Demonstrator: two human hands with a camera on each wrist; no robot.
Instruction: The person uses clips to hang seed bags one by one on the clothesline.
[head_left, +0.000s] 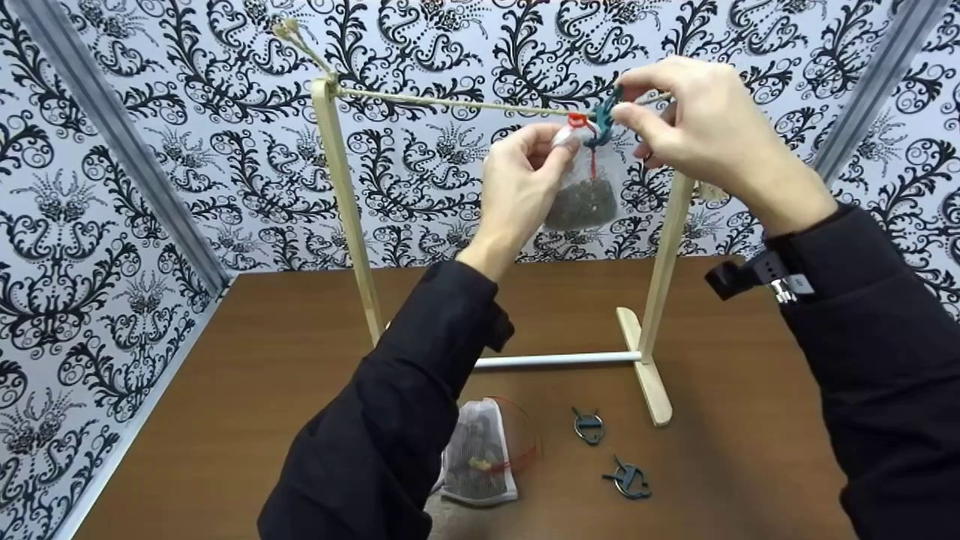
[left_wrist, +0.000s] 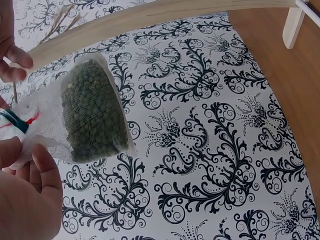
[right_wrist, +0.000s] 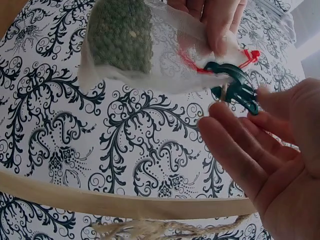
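A white mesh drawstring bag (head_left: 583, 202) with small dark green beads or beans at its bottom hangs by the rope (head_left: 450, 101). My left hand (head_left: 521, 176) pinches the bag near its gathered top, where a red cord shows. In my right hand (head_left: 694, 120) a dark green spring clip (head_left: 604, 120) is pinched by its handles between thumb and fingers. In the right wrist view the clip's jaws (right_wrist: 225, 70) are at the bag's neck and the rope, beside the red cord. The other right fingers (right_wrist: 240, 145) extend below the clip.
The rope runs between a left wooden post (head_left: 345, 195) and a right wooden post (head_left: 667, 255), joined low down by a white bar (head_left: 559, 360). A second mesh bag (head_left: 480, 442) and two more green clips (head_left: 590, 425) lie on the brown table (head_left: 285, 360). A patterned wall stands behind.
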